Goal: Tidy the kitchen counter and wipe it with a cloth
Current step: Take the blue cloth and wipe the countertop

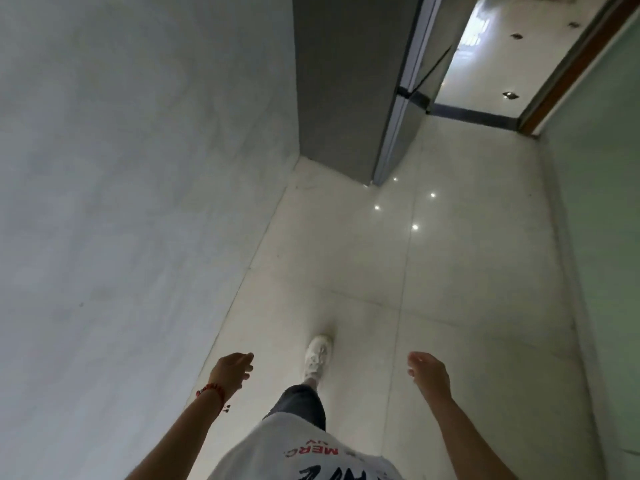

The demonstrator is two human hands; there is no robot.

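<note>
No counter and no cloth are in view. I look down at a pale tiled floor in a narrow passage. My left hand, with a red bead bracelet at the wrist, hangs low at the left, fingers loosely curled and holding nothing. At the same height on the right, my right hand is also empty, its fingers loosely apart. Between the two hands a white shoe is stepped forward on the tiles.
A plain grey wall runs along the left. A grey cabinet or fridge stands ahead at the wall. A doorway with a dark threshold opens beyond it. A pale green glass wall closes the right side.
</note>
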